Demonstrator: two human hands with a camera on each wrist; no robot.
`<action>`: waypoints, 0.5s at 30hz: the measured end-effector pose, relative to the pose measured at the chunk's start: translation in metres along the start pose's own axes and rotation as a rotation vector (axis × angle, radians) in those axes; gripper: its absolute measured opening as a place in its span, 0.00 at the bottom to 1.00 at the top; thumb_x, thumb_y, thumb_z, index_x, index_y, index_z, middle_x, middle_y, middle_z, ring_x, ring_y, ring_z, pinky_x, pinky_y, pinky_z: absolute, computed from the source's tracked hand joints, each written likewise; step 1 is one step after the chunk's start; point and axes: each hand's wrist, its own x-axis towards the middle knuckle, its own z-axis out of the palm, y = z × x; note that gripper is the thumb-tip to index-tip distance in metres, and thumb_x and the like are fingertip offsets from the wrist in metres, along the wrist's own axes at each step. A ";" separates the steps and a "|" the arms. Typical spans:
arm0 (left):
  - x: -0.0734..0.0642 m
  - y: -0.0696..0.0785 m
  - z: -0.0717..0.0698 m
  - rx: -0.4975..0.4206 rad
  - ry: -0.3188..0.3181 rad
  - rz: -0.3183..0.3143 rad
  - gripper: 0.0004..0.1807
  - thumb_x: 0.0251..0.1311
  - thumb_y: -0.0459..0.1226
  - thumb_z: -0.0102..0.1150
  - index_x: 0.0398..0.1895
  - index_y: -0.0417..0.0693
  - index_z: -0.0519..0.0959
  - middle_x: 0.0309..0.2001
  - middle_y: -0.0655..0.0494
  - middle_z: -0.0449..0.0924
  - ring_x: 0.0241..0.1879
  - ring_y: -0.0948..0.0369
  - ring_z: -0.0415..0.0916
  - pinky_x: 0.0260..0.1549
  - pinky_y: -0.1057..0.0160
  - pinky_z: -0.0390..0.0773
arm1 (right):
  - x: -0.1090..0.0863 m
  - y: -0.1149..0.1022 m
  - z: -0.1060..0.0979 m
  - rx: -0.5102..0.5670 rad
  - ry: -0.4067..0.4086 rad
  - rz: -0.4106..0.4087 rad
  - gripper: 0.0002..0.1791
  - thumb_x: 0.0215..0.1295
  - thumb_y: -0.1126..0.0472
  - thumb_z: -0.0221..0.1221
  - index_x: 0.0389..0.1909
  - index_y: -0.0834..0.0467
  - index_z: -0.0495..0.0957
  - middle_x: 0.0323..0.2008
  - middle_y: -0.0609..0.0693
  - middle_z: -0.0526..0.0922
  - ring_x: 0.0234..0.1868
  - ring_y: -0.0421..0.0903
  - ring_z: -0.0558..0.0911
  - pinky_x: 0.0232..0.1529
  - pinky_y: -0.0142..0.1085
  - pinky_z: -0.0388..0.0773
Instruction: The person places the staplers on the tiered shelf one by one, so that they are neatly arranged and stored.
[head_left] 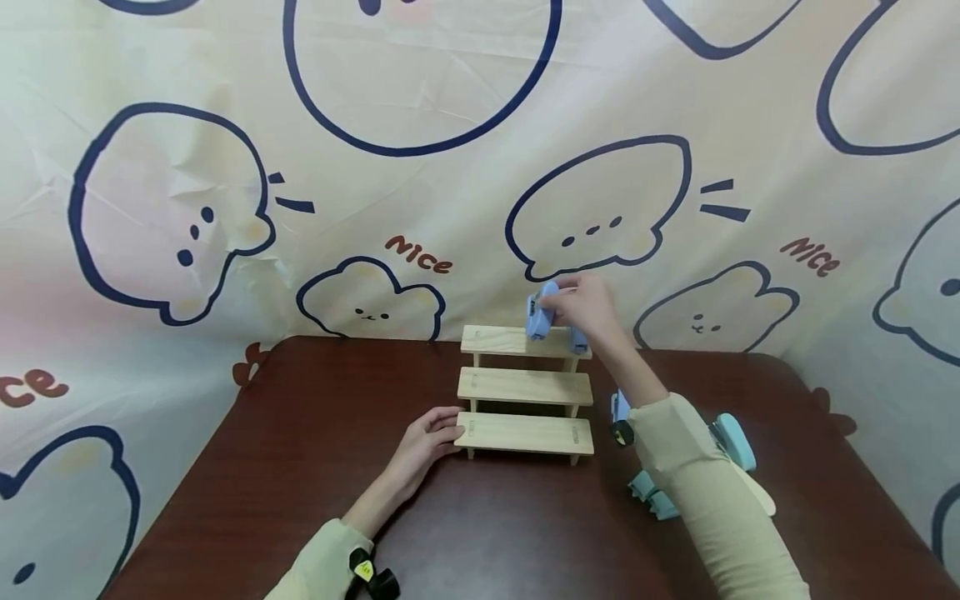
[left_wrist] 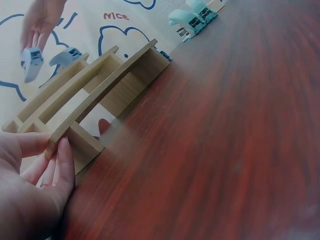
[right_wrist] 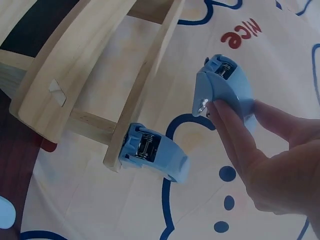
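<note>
My left hand [head_left: 426,446] pinches the left end of the lowest step of a three-tier wooden shelf stand [head_left: 525,385], thumb above and fingers beneath in the left wrist view. My right hand [head_left: 585,304] holds a small blue rounded gadget [right_wrist: 227,90] between thumb and fingers, over the top step. It has a spring in a dark slot and looks like a mini stapler. A second blue gadget [right_wrist: 152,152] of the same shape sits at the right end of the top step, partly hidden behind my right wrist in the head view.
Right of the stand, partly covered by my right sleeve, lie another blue object [head_left: 619,408], teal objects [head_left: 654,495] and a larger light-blue object [head_left: 733,442]. The dark wooden table [head_left: 330,392] meets a printed cloth [head_left: 480,217] at its back edge.
</note>
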 end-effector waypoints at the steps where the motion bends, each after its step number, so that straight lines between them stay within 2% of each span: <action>1: -0.001 0.000 0.000 -0.001 -0.002 0.000 0.26 0.69 0.29 0.61 0.67 0.28 0.70 0.50 0.48 0.80 0.44 0.61 0.79 0.43 0.64 0.82 | 0.001 0.000 0.002 -0.015 -0.001 0.001 0.23 0.68 0.66 0.66 0.61 0.72 0.77 0.59 0.69 0.80 0.50 0.62 0.87 0.48 0.45 0.85; 8: 0.003 -0.004 0.006 -0.007 -0.043 0.030 0.26 0.69 0.31 0.62 0.67 0.29 0.71 0.53 0.47 0.81 0.45 0.61 0.80 0.44 0.63 0.82 | 0.008 0.001 0.007 -0.114 0.020 -0.039 0.23 0.68 0.69 0.64 0.60 0.76 0.75 0.57 0.72 0.80 0.47 0.63 0.87 0.39 0.36 0.86; 15: 0.003 -0.003 0.000 -0.008 -0.004 0.026 0.25 0.68 0.30 0.62 0.66 0.30 0.72 0.53 0.46 0.80 0.44 0.61 0.80 0.43 0.63 0.81 | 0.016 0.007 0.021 -0.246 0.035 -0.095 0.19 0.65 0.68 0.67 0.54 0.74 0.82 0.51 0.68 0.84 0.42 0.56 0.86 0.34 0.29 0.83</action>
